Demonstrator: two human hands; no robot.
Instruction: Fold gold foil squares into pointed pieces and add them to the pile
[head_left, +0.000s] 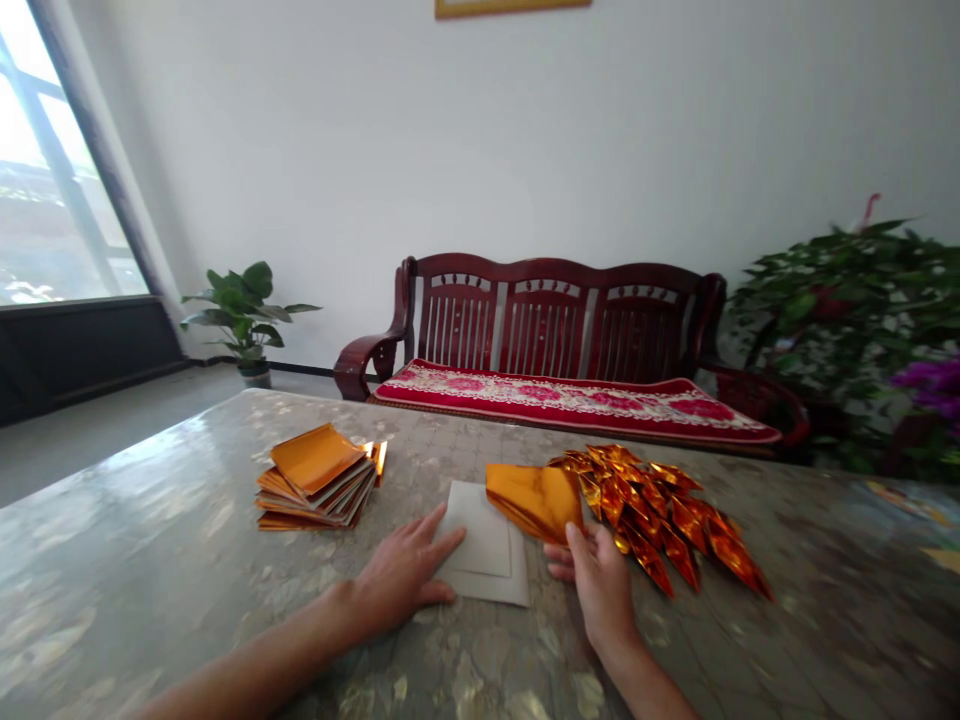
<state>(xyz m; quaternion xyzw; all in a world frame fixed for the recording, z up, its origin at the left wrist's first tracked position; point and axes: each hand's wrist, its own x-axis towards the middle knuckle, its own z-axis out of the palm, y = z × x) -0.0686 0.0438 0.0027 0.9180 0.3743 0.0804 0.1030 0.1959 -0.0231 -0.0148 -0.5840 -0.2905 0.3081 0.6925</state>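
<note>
Gold foil point(534, 503): light, thin, slippery, creases easily; take it by an edge.
Position: over a corner of the white card point(480, 540), above the bench point(150, 560).
Right hand point(600, 590): pinches the lower corner between thumb and fingers, wrist low.
Left hand point(401, 572): open, flat, empty, fingertips on the card.

**Foil and paper spread across the table**

A stack of foil squares point(315, 478) lies left of centre on the table point(135, 530). To its right, nearer the front edge, are paper sheets point(480, 545), with the left hand point(401, 570) on them. The right hand point(596, 585) pinches a folded foil piece point(534, 500), just left of a pile of folded pieces point(660, 515). Beyond the far edge stands a bench point(555, 320), with a potted plant point(244, 320) to its left and a leafy bush point(847, 320) to its right.
</note>
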